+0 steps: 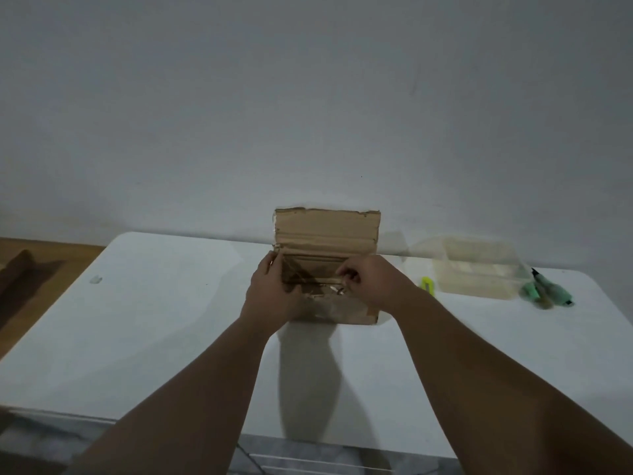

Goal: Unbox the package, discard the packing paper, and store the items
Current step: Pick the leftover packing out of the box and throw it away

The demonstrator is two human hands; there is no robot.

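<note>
A pale grey wall (pixel 308 97) fills the whole upper half of the frame. Below it, a white table (pixel 154 320) spreads across the lower half, with a strip of wooden floor (pixel 41 269) showing at the middle left edge.

Your two bare forearms come up from the bottom corners and meet at the centre of the frame, where the cardboard box (pixel 327 265) sits on the table near its far edge. Its rear flap (pixel 327 229) stands upright against the wall, and the top is open toward you.

To the right of the box, well apart from it, a clear plastic container (pixel 476 269) rests on the table; it looks blurred, and you cannot tell what it holds.

Your left hand (pixel 274 293) wraps the box's left side, fingers curled over the rim and clamped on the cardboard. Your right hand (pixel 373 282) is at the right side of the opening, thumb and fingers pinched together on a crumpled bit of packing paper (pixel 330 291) just inside the box.

At the far right, beside the container, lies a pair of green-handled scissors (pixel 544 291). Between the box and the container, just past your right wrist, a small yellow-green cutter (pixel 427 285) peeks out.
</note>
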